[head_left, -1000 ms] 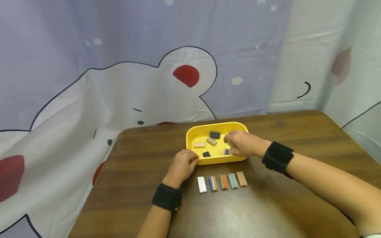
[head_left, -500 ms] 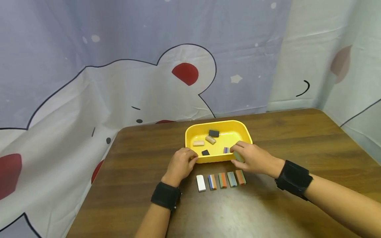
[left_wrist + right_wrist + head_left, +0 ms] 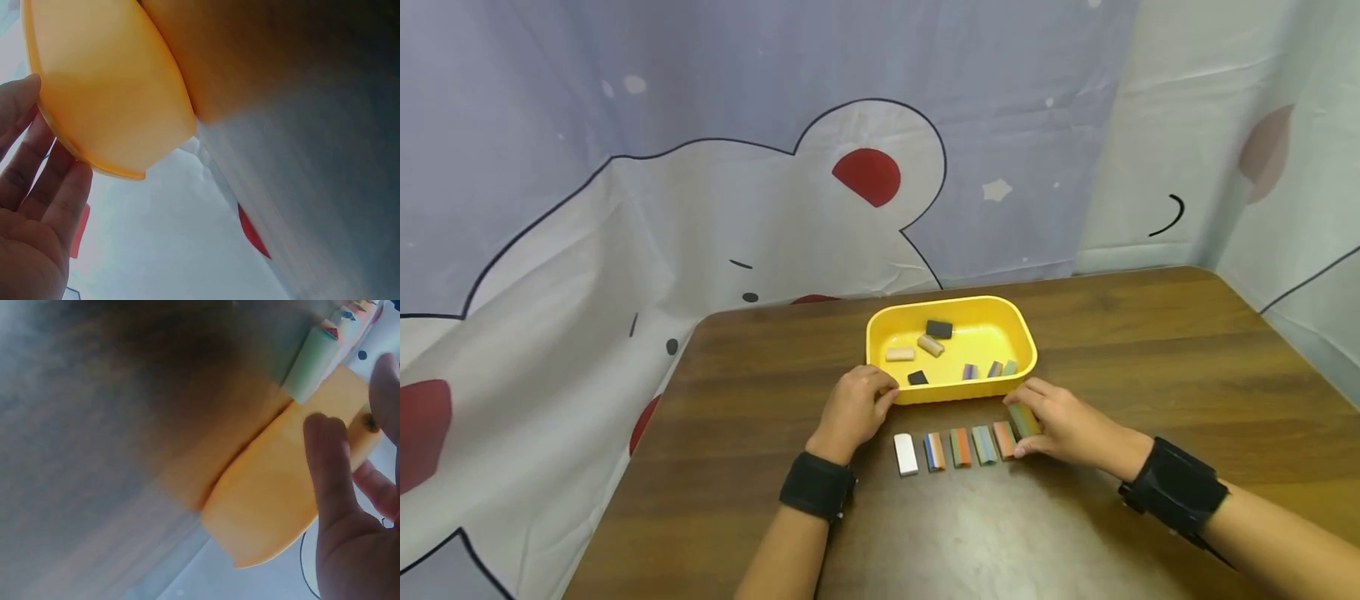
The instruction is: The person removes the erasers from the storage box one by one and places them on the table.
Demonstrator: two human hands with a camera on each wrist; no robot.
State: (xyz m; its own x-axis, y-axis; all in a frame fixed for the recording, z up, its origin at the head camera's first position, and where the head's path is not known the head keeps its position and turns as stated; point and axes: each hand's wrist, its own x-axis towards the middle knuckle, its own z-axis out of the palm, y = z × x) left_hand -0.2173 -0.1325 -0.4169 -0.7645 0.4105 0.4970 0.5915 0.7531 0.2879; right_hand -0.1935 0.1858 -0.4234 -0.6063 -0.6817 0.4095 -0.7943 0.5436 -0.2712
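Observation:
My left hand (image 3: pixel 852 408) pinches the front-left rim of a yellow tray (image 3: pixel 955 389); the left wrist view shows the fingertips (image 3: pixel 80 170) at the tray's edge (image 3: pixel 119 125). Between thumb and fingers, my right hand (image 3: pixel 1063 423) grips a small green-and-yellowish block (image 3: pixel 1024 420), at the right end of a row in front of the tray. From the left, the row has a white block (image 3: pixel 906 454), a blue, white and orange striped block (image 3: pixel 935 452), a green-and-orange block (image 3: pixel 960 447), a green-and-blue block (image 3: pixel 984 445) and an orange-and-green block (image 3: pixel 1003 440).
Inside the tray lie two beige blocks (image 3: pixel 900 354), two black pieces (image 3: pixel 938 329), two purple striped blocks (image 3: pixel 970 372) and a pale green block (image 3: pixel 1011 367). The brown wooden table (image 3: pixel 760 375) ends at a patterned curtain (image 3: pixel 700 225) behind.
My right hand has come out of the tray, bringing the green block forward and right to the end of the row. My left hand has stayed at the tray's rim.

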